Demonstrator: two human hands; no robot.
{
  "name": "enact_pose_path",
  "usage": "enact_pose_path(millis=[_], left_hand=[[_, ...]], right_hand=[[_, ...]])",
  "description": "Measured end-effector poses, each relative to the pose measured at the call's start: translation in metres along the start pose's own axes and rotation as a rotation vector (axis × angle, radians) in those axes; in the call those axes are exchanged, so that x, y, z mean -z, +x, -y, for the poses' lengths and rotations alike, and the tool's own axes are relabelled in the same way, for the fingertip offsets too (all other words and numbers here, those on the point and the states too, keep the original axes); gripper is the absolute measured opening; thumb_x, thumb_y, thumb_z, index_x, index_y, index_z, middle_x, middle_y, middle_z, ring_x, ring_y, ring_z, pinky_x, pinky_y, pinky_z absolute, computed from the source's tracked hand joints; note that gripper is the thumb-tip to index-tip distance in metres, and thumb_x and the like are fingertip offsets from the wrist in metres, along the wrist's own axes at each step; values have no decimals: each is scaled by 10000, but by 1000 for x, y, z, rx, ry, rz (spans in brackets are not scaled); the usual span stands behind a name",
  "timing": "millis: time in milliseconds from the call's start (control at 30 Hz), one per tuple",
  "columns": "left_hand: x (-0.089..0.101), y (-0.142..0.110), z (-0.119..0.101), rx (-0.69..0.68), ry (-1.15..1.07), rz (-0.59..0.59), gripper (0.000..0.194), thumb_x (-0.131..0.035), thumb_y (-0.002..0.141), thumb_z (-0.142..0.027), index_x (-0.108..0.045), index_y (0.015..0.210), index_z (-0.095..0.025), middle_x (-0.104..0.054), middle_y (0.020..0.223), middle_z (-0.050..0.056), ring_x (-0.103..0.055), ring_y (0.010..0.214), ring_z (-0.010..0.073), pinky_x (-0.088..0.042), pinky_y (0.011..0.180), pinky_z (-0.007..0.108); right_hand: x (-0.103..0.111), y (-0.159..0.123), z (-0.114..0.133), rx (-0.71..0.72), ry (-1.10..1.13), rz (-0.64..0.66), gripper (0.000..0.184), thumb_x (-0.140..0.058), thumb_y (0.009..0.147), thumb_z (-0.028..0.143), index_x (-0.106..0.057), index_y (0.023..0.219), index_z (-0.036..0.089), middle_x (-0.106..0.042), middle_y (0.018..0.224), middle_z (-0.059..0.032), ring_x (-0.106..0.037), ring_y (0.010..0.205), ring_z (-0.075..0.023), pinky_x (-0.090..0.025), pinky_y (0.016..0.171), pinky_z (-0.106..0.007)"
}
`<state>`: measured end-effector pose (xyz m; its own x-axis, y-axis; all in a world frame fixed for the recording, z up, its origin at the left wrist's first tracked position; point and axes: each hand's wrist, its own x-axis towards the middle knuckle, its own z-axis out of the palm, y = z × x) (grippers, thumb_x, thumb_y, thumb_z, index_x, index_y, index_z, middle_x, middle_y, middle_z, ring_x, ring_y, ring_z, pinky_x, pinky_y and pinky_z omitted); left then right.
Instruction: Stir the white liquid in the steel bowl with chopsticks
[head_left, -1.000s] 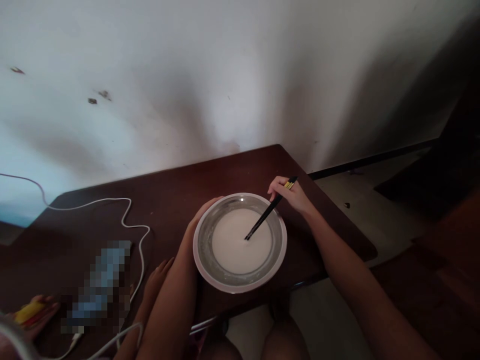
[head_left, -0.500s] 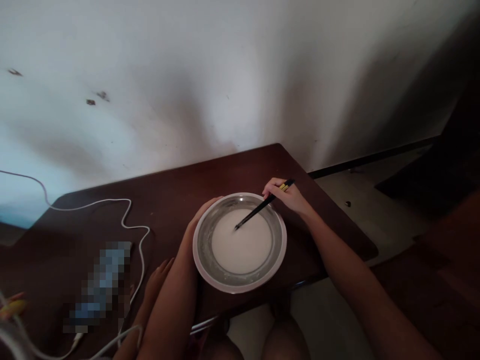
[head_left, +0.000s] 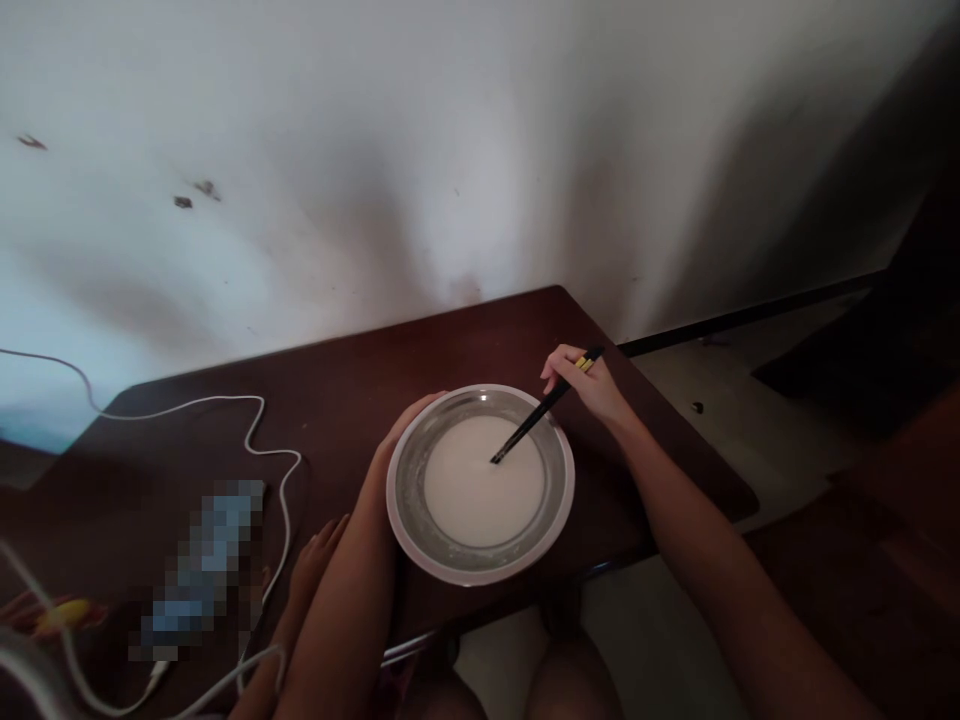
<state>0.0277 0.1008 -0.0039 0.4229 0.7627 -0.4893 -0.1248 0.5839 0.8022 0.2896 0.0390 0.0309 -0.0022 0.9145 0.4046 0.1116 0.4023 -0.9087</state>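
A round metal bowl (head_left: pixel 409 530) of white, milky liquid (head_left: pixel 472 500) stands near the table's front edge. My left hand (head_left: pixel 405 420) is wrapped round its far left side, its fingertips mostly hidden by the rim. Black chopsticks (head_left: pixel 536 413) with gold bands are pinched in my right hand (head_left: pixel 581 380), just beyond the bowl's right rim. They slant down to the left, and their tips dip into the liquid near the middle.
On the dark brown table (head_left: pixel 360 370), a pixelated, phone-like thing (head_left: pixel 202 570) lies at left with a white cable (head_left: pixel 281 490) winding around it. Another person's hand (head_left: pixel 319 550) rests beside my left forearm. A yellow item (head_left: pixel 71 615) is blurred at far left. A wall (head_left: pixel 465 150) rises behind.
My right hand has moved slightly right and away from me, and the chopstick tips have shifted right through the liquid. My left hand and the bowl stay put. The yellow item at far left has moved right.
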Motion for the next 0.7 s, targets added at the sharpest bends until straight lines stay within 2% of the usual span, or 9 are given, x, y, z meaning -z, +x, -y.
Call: enact_pose_path(millis=[133, 233, 333, 500, 633, 700], left_hand=[[0, 1, -1, -9, -2, 18, 201, -657, 688, -341, -681, 758, -154, -670, 685, 27, -568, 661, 182, -436, 739, 302], [-1, 1, -1, -26, 4, 0, 185, -658, 686, -328, -679, 753, -156, -662, 670, 16, -559, 662, 172, -435, 739, 294], [0, 2, 0, -63, 36, 43, 163, -659, 674, -320, -677, 722, -165, -653, 662, 7, -552, 649, 166, -439, 730, 293], [-2, 0, -1, -29, 31, 9, 172, -649, 678, -346, -668, 706, -178, -649, 662, 7, -558, 655, 177, -441, 729, 302], [-1, 1, -2, -17, 30, 7, 181, -656, 678, -341, -671, 727, -167, -642, 655, 9, -546, 652, 172, -436, 730, 300], [1, 3, -1, -18, 31, 34, 196, -661, 676, -338, -670, 743, -153, -646, 665, 21, -542, 657, 174, -433, 736, 303]], right_hand=[[-3, -1, -1, -8, 12, 129, 328, -517, 820, 449, -611, 665, 176, -614, 605, -4, -581, 594, -123, -454, 597, -258], [-2, 0, -3, 18, -3, 41, 326, -521, 820, 446, -605, 655, 177, -612, 621, -5, -581, 604, -122, -453, 604, -256], [1, 1, -3, -6, 5, -23, 332, -508, 829, 445, -595, 653, 177, -584, 547, 10, -552, 526, -111, -437, 561, -248], [-2, -1, 0, -13, 3, 134, 333, -515, 821, 450, -612, 653, 179, -615, 625, -6, -580, 614, -127, -459, 614, -264], [0, 1, -2, 22, -14, -8, 332, -513, 828, 434, -603, 634, 181, -593, 603, -1, -566, 592, -121, -455, 607, -260], [1, 1, -3, -1, 13, -23, 326, -506, 838, 419, -595, 637, 179, -577, 555, 10, -550, 535, -110, -443, 566, -250]])
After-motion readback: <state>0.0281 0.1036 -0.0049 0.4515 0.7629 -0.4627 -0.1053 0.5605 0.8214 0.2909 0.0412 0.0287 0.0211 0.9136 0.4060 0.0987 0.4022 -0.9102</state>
